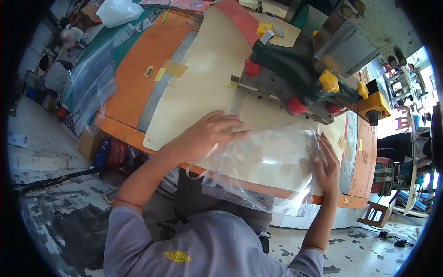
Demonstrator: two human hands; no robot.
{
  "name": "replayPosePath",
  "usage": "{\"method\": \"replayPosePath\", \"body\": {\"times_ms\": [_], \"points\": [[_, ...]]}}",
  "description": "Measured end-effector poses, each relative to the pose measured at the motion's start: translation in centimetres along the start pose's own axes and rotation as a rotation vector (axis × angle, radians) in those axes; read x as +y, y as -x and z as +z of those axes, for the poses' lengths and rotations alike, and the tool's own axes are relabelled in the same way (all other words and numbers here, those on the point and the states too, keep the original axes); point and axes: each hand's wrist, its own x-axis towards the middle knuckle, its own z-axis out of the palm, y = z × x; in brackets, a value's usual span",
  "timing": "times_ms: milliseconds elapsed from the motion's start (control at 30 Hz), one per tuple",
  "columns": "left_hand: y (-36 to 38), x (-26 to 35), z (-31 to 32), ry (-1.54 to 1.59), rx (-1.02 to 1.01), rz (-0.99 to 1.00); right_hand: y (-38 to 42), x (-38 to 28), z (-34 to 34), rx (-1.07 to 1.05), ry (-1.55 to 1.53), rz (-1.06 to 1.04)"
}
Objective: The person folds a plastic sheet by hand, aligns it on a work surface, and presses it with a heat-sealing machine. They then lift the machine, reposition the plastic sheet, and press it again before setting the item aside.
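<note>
A clear plastic sheet or bag (270,164) lies on the cream board in front of me, its near part hanging over the table's edge. My left hand (213,133) rests flat at its left side, fingers stretched to the right. My right hand (326,161) lies along its right edge, fingers extended and thumb apart, touching the plastic. A thin clear strip (197,170) loops out below my left wrist. Just beyond the sheet stands a dark green press head (295,69) with red knobs and a metal bar beneath.
The cream board (184,99) covers the orange table (134,69). More clear plastic (94,78) drapes over the left end. A yellow control box (372,107) sits at the right of the machine. Another person (57,76) is at far left. A wooden stool (374,214) stands at lower right.
</note>
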Motion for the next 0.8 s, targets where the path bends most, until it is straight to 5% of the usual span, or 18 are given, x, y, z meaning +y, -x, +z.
{"method": "replayPosePath", "body": {"times_ms": [433,633,800], "points": [[2.9,3.4,0.0,0.151,0.071,-0.189,2.2,-0.3,0.1,0.043,0.013,-0.031],[-0.1,0.9,-0.8,0.003,0.303,-0.301,1.2,-0.8,0.1,0.021,0.004,-0.046],[-1.6,-1.4,-1.5,-0.002,0.207,-0.190,0.8,-0.7,0.3,0.011,-0.003,-0.029]]}}
